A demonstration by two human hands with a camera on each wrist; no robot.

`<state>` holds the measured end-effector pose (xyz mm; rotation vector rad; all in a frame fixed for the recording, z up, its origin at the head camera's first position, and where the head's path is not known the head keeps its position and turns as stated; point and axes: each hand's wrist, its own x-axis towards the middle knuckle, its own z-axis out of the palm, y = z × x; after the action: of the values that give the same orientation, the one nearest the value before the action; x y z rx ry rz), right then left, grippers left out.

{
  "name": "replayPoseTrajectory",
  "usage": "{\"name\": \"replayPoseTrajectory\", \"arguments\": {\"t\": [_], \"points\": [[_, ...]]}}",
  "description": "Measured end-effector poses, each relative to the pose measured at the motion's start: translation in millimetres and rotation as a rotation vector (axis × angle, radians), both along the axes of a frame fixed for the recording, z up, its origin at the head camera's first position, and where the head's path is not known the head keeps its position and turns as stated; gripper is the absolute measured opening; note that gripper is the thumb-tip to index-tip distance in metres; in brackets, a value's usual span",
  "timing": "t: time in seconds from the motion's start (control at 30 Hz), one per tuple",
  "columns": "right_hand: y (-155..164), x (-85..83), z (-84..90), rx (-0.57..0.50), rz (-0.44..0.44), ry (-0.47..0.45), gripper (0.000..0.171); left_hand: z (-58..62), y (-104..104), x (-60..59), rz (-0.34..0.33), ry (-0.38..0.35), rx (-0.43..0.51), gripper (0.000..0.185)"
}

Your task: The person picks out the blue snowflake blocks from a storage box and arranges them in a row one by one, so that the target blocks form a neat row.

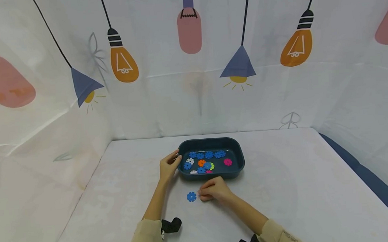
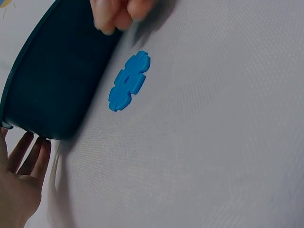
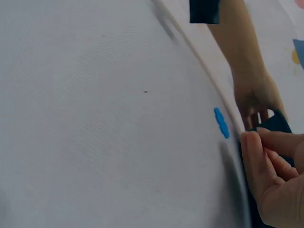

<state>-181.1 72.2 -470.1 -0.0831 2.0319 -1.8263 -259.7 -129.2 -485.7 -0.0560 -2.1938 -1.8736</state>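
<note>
My left hand [image 1: 168,168] grips the left end of a dark teal tray [image 1: 237,153], with its thumb at the rim and fingers against the side wall. In the left wrist view those fingers [image 2: 42,156] touch the tray's outside. A blue flower-shaped plastic disc [image 1: 191,196] lies flat on the white table, in front of the tray. Just right of that disc is my right hand [image 1: 216,189], its fingers bent and its fingertips drawn together. The right wrist view shows the thumb and fingertips [image 3: 251,142] close together, and I see nothing between them.
Inside the tray lie several more discs: blue ones [image 1: 209,155], an orange one [image 1: 201,163], a pink one [image 1: 227,162] and a white one [image 1: 190,160]. The white table [image 1: 283,189] meets a hanging sheet [image 1: 193,110] printed with lamps at the back.
</note>
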Motion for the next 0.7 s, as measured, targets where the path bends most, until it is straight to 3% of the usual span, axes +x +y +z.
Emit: {"name": "replayPoseTrajectory", "arguments": {"t": [0.2, 0.33, 0.5, 0.6, 0.7], "points": [[20, -10.7, 26.3, -0.057, 0.114, 0.108, 0.026, -0.4, 0, -0.5, -0.008, 0.011, 0.013, 0.035], [27, -23.5, 44.4, -0.124, 0.099, 0.118, 0.029, -0.2, -1, -0.8, -0.016, 0.004, 0.013, 0.035], [26, -41.6, 60.6, -0.071, 0.092, 0.192, 0.029, 7.3, 0, 2.8, -0.036, -0.025, 0.023, 0.035], [23, -55.8, 63.2, -0.032, 0.064, 0.214, 0.027, 17.6, 2, 9.3, -0.04, -0.032, 0.023, 0.035], [20, -70.0, 60.2, -0.016, 0.048, 0.176, 0.027, 25.7, 4, 15.1, -0.036, -0.034, 0.011, 0.034]]}}
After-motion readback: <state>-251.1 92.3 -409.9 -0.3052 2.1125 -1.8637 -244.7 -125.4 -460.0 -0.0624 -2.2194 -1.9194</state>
